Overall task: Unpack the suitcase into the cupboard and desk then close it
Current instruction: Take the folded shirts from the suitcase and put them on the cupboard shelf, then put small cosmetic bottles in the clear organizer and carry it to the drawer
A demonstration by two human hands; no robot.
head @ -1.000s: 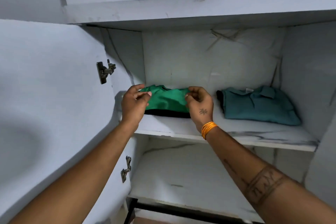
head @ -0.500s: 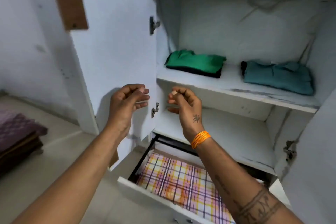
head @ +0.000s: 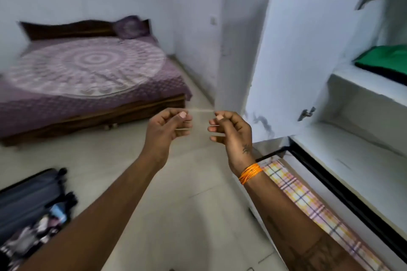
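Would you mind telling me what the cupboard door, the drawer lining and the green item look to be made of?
Cupboard door: probably laminated board, smooth white with faint marble veining and metal hinges. Drawer lining: looks like thin woven cloth, flat with an orange-and-purple check. Green item: soft folded fabric, matte; the blur hides its weave.

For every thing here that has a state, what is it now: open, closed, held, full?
suitcase: open on the floor, things inside
cupboard door: open
drawer: pulled out, checked cloth inside
green garment: folded on the shelf
left hand: loosely curled, holds nothing
right hand: loosely curled, holds nothing
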